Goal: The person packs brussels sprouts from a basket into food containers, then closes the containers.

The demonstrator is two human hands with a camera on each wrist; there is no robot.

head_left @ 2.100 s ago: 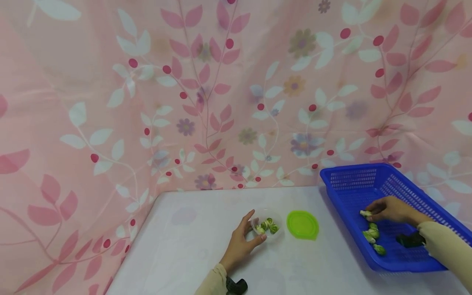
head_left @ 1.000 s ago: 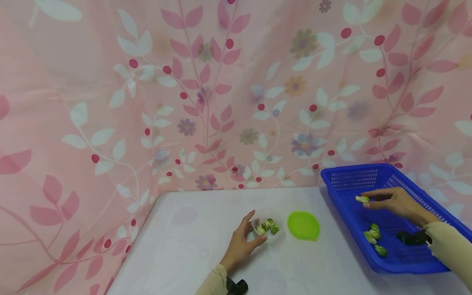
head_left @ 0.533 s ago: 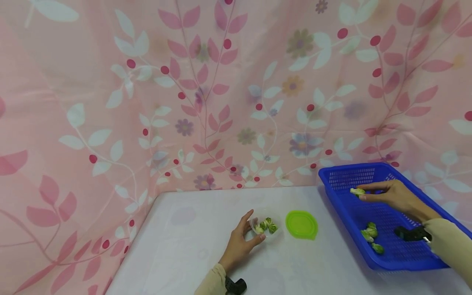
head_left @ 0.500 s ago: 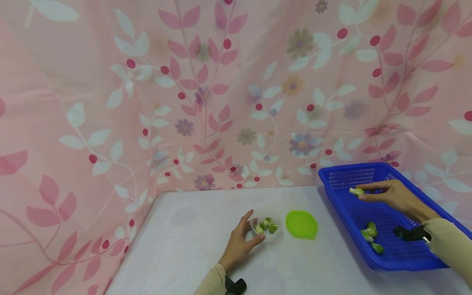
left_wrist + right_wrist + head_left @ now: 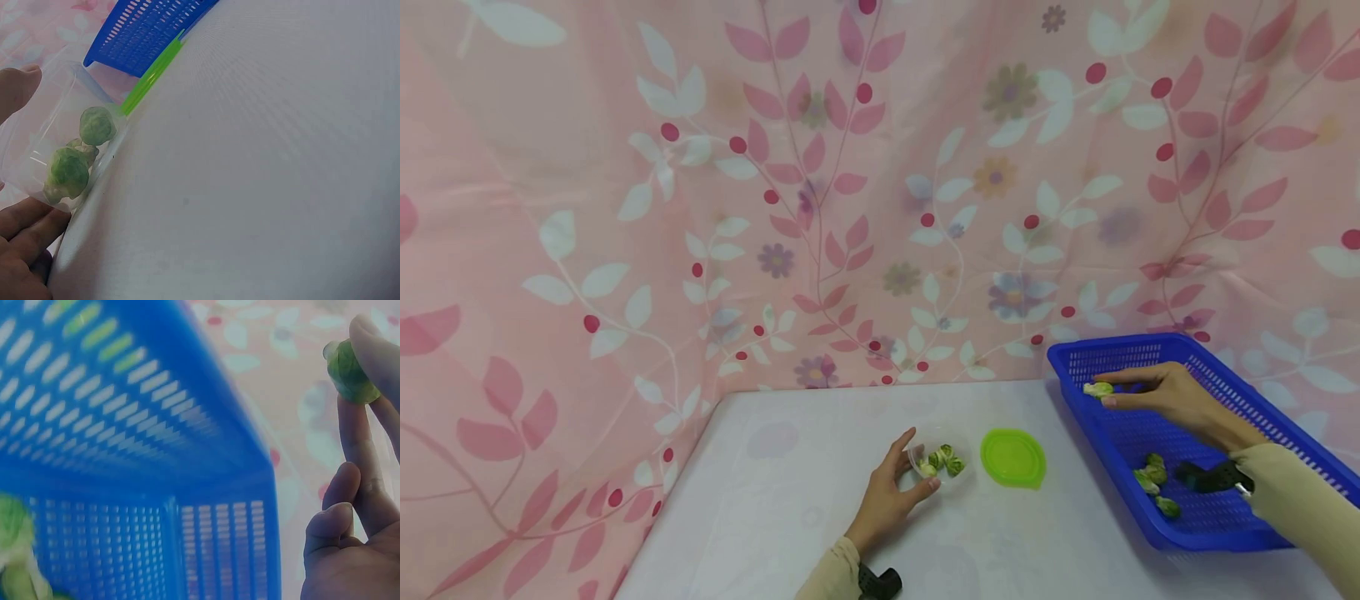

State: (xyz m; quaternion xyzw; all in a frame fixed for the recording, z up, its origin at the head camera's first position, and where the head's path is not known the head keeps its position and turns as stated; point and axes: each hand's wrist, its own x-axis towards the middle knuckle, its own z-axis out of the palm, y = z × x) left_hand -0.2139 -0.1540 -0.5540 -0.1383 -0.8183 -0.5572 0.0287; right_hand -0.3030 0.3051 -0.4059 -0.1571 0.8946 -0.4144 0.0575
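My right hand [image 5: 1176,402] pinches a Brussels sprout [image 5: 1099,389] between thumb and fingertips, above the left side of the blue basket [image 5: 1078,425]. The right wrist view shows this green sprout [image 5: 351,372] at the fingertips, level with the basket's rim or higher. My left hand [image 5: 883,496] holds a clear plastic tub [image 5: 938,434] on the table, thumb on one side and fingers on the other. Several Brussels sprouts [image 5: 953,465] lie inside the tub; two green ones [image 5: 69,172] show through its wall in the left wrist view.
A bright green lid [image 5: 1013,457] lies on the white table [image 5: 760,517] between tub and basket. More sprouts [image 5: 1167,507] rest on the basket's floor near its left wall. Behind the table hangs a pink floral curtain [image 5: 850,250].
My right hand has lifted a sprout from the basket floor and carried it up and leftward toward the basket's left rim. The left hand and tub have stayed in place.
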